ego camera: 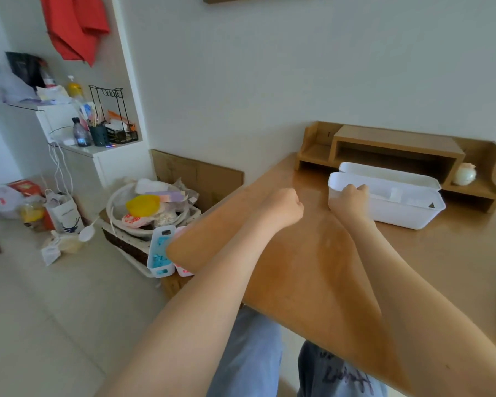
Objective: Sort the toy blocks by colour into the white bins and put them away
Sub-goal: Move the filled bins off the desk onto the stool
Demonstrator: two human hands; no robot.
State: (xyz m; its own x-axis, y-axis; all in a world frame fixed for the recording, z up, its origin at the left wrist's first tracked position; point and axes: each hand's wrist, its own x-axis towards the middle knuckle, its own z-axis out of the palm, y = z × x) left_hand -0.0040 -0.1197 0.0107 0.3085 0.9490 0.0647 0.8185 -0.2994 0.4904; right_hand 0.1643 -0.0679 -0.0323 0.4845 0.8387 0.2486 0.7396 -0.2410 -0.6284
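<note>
You have two hands over the counter (pixel 298 267): left hand (pixel 281 207), right hand (pixel 351 200). Two white bins sit near its far edge: front bin (pixel 390 213), rear bin (pixel 352 167). Two more stand below its left edge: blue-filled bin (pixel 161 250), pink-filled bin (pixel 183 271).

Head-worn view, forward and down, close over desk (pixel 298 267)

Bins (pixel 398 217) on table (pixel 298 267) — shelf (pixel 395 141) behind

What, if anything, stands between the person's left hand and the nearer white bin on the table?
Nothing visible. Only bare table separates the left hand from the front white bin, whose end rim the right hand grips.
</note>
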